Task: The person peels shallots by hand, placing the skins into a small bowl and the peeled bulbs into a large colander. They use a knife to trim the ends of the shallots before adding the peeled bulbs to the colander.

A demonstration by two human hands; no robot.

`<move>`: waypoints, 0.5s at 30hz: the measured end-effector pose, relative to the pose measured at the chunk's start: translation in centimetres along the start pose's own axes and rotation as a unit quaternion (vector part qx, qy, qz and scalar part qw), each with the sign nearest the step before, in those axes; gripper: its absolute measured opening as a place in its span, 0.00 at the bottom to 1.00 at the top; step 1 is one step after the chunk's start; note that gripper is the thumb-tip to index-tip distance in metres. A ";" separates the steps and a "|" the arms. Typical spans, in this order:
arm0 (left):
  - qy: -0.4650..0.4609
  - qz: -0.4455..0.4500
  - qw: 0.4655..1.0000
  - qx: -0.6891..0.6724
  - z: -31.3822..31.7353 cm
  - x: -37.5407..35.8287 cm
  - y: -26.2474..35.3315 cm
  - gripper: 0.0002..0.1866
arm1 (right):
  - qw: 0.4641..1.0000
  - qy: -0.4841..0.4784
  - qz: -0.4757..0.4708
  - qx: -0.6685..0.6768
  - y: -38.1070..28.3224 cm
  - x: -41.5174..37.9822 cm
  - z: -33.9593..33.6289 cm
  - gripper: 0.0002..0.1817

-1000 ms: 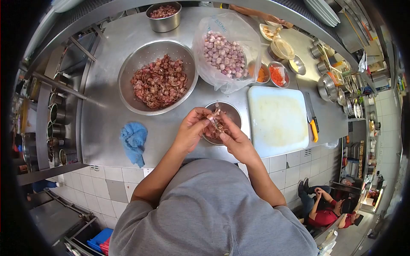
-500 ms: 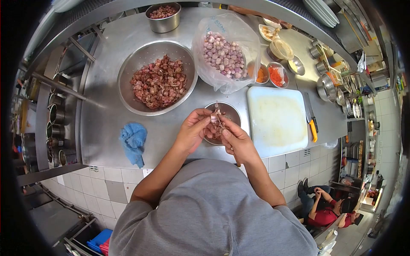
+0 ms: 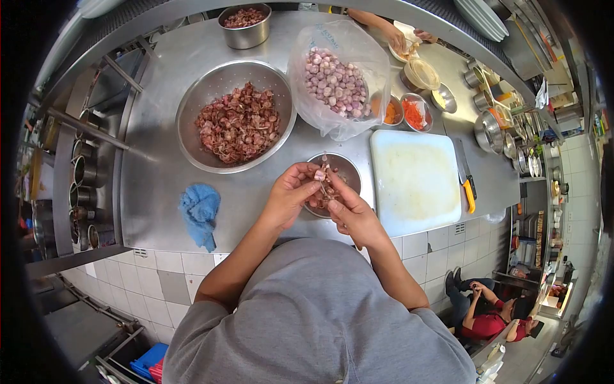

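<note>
A small shallot (image 3: 319, 175) is pinched at centre frame, above a small steel bowl (image 3: 348, 168) of peelings. It is gripped by the closed fingertips of the left hand (image 3: 289, 192); its skin is being pulled by the curled fingers of the right hand (image 3: 352, 214). The bulb is judged light, firm and somewhat slippery once bared, its skin papery and easily torn; hold is best taken at the ends. A colander (image 3: 192, 115) of skins is noted upper left, a bag of peeled shallots (image 3: 336, 80) above, a cutting board (image 3: 416, 179) at right.
</note>
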State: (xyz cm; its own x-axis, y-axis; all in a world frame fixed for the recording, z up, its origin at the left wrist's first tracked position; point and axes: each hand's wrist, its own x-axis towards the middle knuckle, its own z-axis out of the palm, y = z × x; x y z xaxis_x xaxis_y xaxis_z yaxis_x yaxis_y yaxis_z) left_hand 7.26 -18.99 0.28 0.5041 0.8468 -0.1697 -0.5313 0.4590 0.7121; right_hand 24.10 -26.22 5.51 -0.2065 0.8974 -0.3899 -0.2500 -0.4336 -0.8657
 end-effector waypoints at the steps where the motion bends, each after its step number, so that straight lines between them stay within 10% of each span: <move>1: -0.012 -0.004 1.000 -0.003 -0.1 0.0 0.0 0.12 | 1.000 -0.003 -0.011 -0.017 0.0 0.0 -0.1 0.31; 15: -0.020 -0.031 0.999 -0.007 -0.7 0.0 -0.2 0.12 | 0.976 0.020 -0.108 -0.190 0.3 0.7 -0.5 0.26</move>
State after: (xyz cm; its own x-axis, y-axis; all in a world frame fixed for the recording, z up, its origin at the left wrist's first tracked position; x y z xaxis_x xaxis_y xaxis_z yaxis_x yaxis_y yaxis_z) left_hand 6.86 -18.92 -0.29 0.5628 0.8052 -0.1869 -0.5076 0.5151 0.6907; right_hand 24.39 -25.69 4.78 -0.1487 0.9702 -0.1915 0.0868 -0.1801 -0.9798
